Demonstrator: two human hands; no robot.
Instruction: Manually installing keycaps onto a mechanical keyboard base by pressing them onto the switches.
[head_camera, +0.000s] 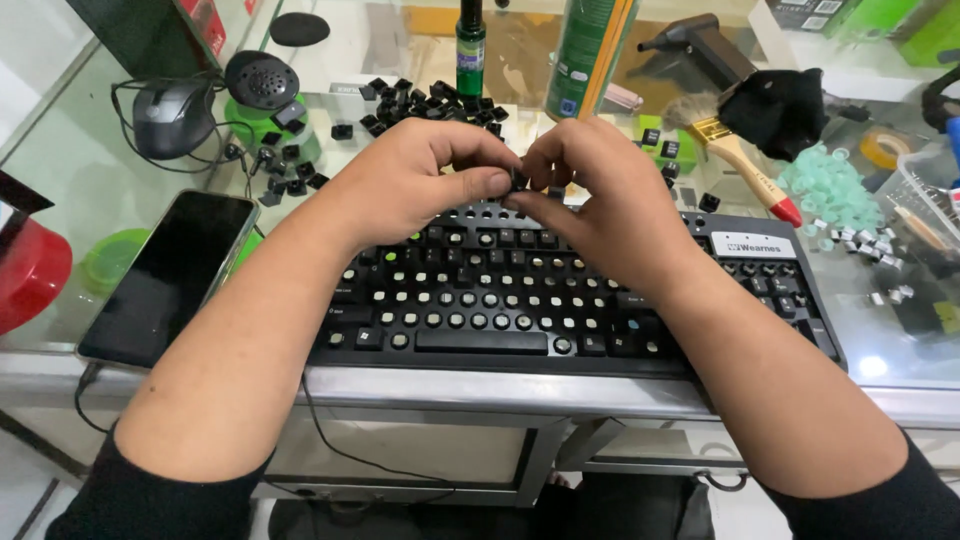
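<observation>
A black keyboard (500, 300) lies across the glass counter with most keycaps off, showing pale round switch stems. Both my hands meet over its top row. My left hand (410, 180) and my right hand (600, 195) pinch a small black keycap (520, 181) together between thumbs and fingertips. Loose black keycaps (430, 100) lie in a heap behind the keyboard and more are scattered at the left (285, 165).
A dark phone (170, 275) lies left of the keyboard, with a grey mouse (170, 118) and a red bowl (30, 275) further left. Behind stand a green spray can (585, 50) and a small green bottle (470, 50). A paintbrush (745, 165) and pale green rings (830, 185) lie right.
</observation>
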